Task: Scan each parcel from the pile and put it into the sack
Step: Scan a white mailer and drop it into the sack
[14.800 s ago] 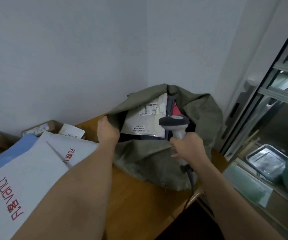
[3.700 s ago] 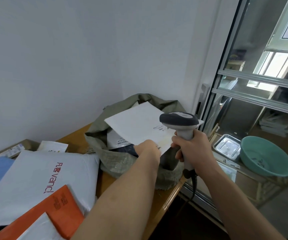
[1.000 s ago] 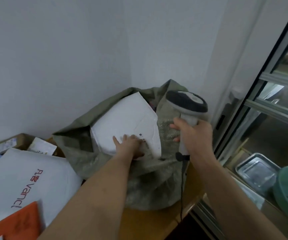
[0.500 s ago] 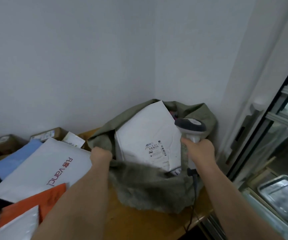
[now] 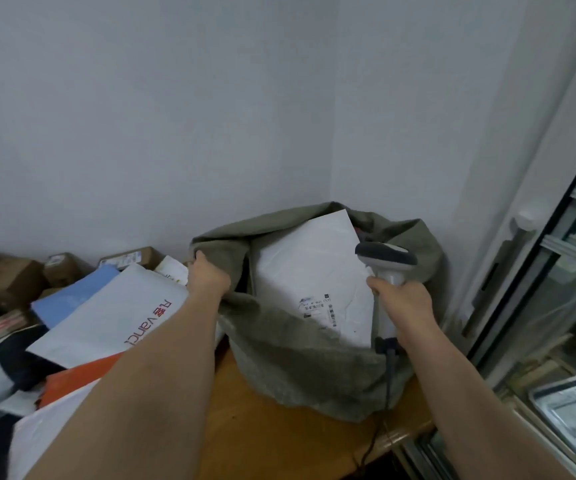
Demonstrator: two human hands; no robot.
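Observation:
An olive-green sack (image 5: 300, 362) stands on the wooden table (image 5: 265, 441) in the room's corner. A white parcel (image 5: 310, 271) with a small printed label leans upright inside the sack's mouth. My left hand (image 5: 206, 277) grips the sack's left rim. My right hand (image 5: 400, 303) holds a grey-and-white barcode scanner (image 5: 385, 261) by its handle at the sack's right rim, with its cable hanging down. The pile of parcels lies to the left: a big white mailer with red lettering (image 5: 113, 310), a blue one (image 5: 71, 299) and an orange one (image 5: 78, 379).
Several brown cardboard boxes (image 5: 9, 275) line the wall at far left. A sliding glass door (image 5: 556, 271) stands close on the right, with a metal tray (image 5: 574, 414) below behind it. The table's front edge runs just right of the sack.
The white parcel has gone from under my left hand into the sack. My left hand has shifted to the sack's left rim and pulled it outward. The scanner stays in my right hand.

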